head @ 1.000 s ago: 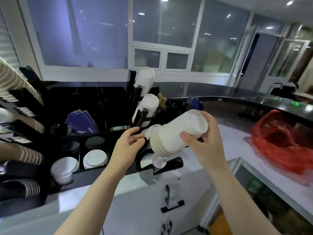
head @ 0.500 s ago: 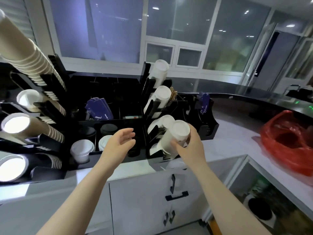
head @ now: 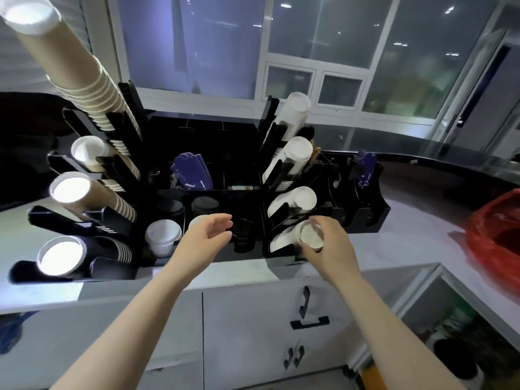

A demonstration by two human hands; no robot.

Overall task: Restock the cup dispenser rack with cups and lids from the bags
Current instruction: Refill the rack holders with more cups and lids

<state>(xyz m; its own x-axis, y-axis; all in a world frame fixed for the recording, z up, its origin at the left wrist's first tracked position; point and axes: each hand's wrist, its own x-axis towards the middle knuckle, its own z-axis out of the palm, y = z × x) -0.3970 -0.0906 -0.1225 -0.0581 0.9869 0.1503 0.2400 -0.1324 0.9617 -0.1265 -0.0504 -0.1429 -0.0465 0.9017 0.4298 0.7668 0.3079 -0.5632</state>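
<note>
Head view: the right hand point(head: 329, 243) has its fingers curled round a stack of white cups point(head: 308, 236) lying in the lowest slot of the black rack point(head: 365, 218) on the table point(head: 422, 237); the left hand point(head: 208, 235) hovers beside it, fingers loose, grasping nothing; brown cup stacks point(head: 84, 83) jut out at left; a red bag point(head: 495, 229) lies at right.

We count four stacks of ribbed paper cups on the left rack: one point(head: 70, 66), two point(head: 92, 153), three point(head: 84, 195), four point(head: 73, 256). Four white stacks on the right rack: one point(head: 294, 114), two point(head: 295, 156), three point(head: 301, 199), four point(head: 306, 237). Two hands, left hand point(head: 206, 236) and right hand point(head: 332, 246). One red bag point(head: 498, 235).
</note>
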